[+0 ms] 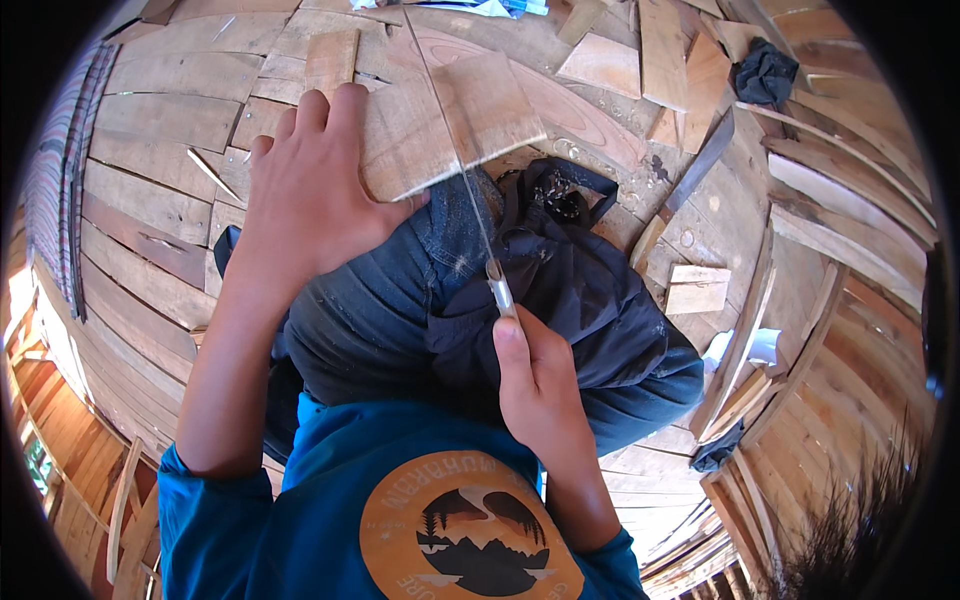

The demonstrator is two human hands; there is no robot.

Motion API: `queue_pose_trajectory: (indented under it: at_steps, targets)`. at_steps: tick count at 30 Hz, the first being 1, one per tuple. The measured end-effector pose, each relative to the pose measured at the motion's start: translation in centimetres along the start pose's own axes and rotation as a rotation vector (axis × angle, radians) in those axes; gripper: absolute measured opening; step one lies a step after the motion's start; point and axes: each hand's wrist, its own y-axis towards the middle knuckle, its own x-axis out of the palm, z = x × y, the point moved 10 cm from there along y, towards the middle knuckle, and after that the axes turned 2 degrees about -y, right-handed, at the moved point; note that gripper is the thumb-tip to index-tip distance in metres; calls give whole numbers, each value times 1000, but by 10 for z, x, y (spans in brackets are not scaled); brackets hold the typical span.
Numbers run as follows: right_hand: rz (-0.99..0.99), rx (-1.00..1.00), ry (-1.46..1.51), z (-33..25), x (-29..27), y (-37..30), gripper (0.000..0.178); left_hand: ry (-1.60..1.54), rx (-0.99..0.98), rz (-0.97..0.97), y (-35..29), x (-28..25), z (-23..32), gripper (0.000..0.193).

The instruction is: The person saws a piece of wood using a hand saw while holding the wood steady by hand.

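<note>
Where a long, thin blade (pixel 477 212) crossed it from near edge to far, a pale wooden board (pixel 495 105) lay just beyond the seated person's knee; whether the leg or the plank floor (pixel 165 120) bore its weight could not be told. Flat, dry-looking and rough-faced, the board was judged stiff and fairly light, unlikely to slip under the palm yet liable to split along its grain. Its left end, clear of the blade, offered the sounder place for a hold.

The left hand (pixel 310 190) was spread over that end, its fingers lying near one another and its thumb set apart along the near edge; whether the thumb hooked underneath was not visible. The right hand (pixel 535 375) was wrapped around the handle (pixel 502 293), thumb laid along the top. The blade appeared nearly edge-on, so its teeth, if any, could not be made out, nor could the depth of any cut. Being narrow, it would probably flex if twisted, and was best held by the handle alone.

Pale dust speckled the dark trousers (pixel 350 330) and the black cloth (pixel 590 300) over the lap. To the right lay a second long-bladed tool (pixel 703 165) and a small wooden block (pixel 698 290). Toward the floor's far right corner were scattered flat offcuts (pixel 663 55) and a dark bundle (pixel 765 72); along its left edge hung or lay a striped cloth (pixel 68 165).
</note>
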Motion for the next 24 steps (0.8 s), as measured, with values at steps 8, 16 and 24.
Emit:
queue_pose_trajectory:
  at_steps: [8,16,24]
  targets:
    - [-31,26,87,11,-5,-16,38,35,21,3,-2,-3,8,86]
    - [-54,83,154,11,1,-21,48,13,2,33,-2,-4,3,86]
    - [-30,11,45,-1,4,17,49,-8,10,78,-1,-2,2,84]
